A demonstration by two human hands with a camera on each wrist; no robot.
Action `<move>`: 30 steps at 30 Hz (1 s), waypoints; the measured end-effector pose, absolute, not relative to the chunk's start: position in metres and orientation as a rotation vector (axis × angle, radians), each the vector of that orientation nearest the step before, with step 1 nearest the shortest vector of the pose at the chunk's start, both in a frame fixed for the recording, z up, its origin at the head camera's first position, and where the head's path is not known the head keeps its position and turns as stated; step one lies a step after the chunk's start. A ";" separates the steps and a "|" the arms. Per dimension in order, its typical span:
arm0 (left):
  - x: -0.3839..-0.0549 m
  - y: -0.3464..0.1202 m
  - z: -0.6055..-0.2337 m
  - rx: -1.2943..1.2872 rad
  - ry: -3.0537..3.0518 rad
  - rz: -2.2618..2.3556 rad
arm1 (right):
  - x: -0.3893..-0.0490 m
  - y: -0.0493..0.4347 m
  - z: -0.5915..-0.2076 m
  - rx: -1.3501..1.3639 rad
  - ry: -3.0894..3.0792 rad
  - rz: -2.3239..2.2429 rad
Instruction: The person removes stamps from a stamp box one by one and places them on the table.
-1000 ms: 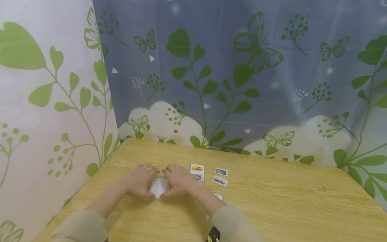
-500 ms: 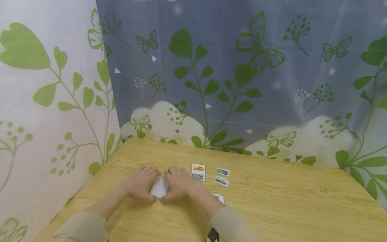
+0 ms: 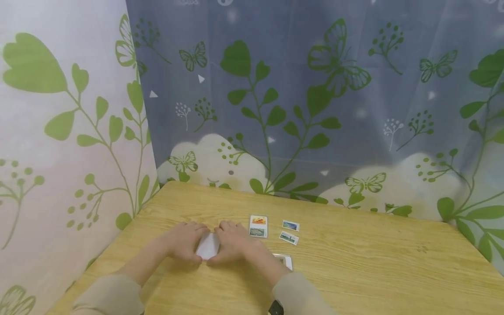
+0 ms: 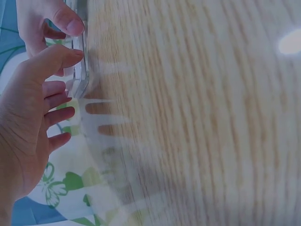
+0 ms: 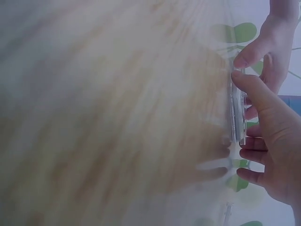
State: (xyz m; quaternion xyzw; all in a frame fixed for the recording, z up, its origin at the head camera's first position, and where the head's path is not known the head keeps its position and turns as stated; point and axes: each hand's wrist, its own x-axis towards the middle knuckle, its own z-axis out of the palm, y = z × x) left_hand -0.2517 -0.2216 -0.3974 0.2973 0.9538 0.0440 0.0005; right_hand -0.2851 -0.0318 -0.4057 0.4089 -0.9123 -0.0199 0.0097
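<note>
A flat clear plastic case point(image 3: 208, 246) with a white face lies at the front left of the wooden table, between both hands. My left hand point(image 3: 184, 243) holds its left side, thumb at the near edge and fingers towards the far edge. On its right side my right hand point(image 3: 232, 243) holds it in the same way. Edge-on in the right wrist view, the case point(image 5: 238, 115) shows clear layers, with the right thumb at its near corner. In the left wrist view the case point(image 4: 81, 56) is partly covered by the hands.
Right of the hands lies a similar case point(image 3: 258, 226) holding two small stamp-like pictures. Beside it are two loose ones, a blue picture point(image 3: 290, 225) and a green picture point(image 3: 288, 237). Another case point(image 3: 288, 261) is partly hidden by the right forearm. Patterned curtains point(image 3: 244, 109) stand behind.
Both hands stay around the case, with their fingers shifted slightly. The head view has moved a little, and the case under the right forearm shows a bit more.
</note>
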 end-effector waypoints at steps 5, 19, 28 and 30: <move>-0.251 -0.222 -0.396 0.929 2.988 0.152 | -0.284 -0.032 -0.406 1.275 -2.848 -0.062; -0.250 -0.222 -0.395 0.887 2.971 0.182 | -0.284 -0.034 -0.409 1.271 -2.845 -0.059; -0.251 -0.223 -0.391 0.842 2.902 0.273 | -0.285 -0.033 -0.406 1.272 -2.880 -0.029; -0.250 -0.224 -0.390 0.814 2.875 0.309 | -0.285 -0.034 -0.406 1.276 -2.888 -0.021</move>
